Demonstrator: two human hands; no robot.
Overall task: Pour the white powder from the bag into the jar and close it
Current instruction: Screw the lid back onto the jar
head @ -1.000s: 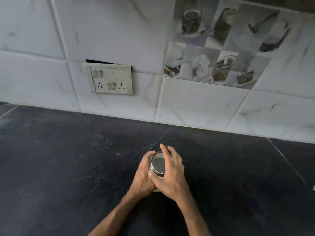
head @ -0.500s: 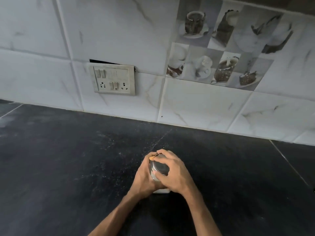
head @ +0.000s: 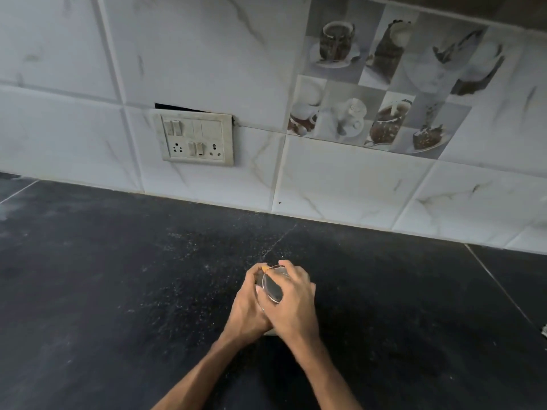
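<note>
A small jar stands on the black countertop point(head: 118, 291), almost wholly covered by my hands. Its round lid point(head: 271, 287) shows between my fingers, dark and shiny. My left hand point(head: 247, 309) wraps the jar's left side. My right hand point(head: 294, 306) lies over the lid from the right, fingers curled round its rim. A small orange bit point(head: 265, 268) shows at the lid's far edge. The jar's base point(head: 268, 332) peeks out below my hands. No bag is in view.
A white marble-tiled wall rises behind the counter, with a switch and socket plate point(head: 196, 140) at left and a picture tile of cups and desserts point(head: 379, 84) at right. Fine white specks dust the countertop around the jar.
My right hand has come down from the lid's far edge and curled over it, its fingers shifting round the rim. The left hand stays on the jar, which remains in place.
</note>
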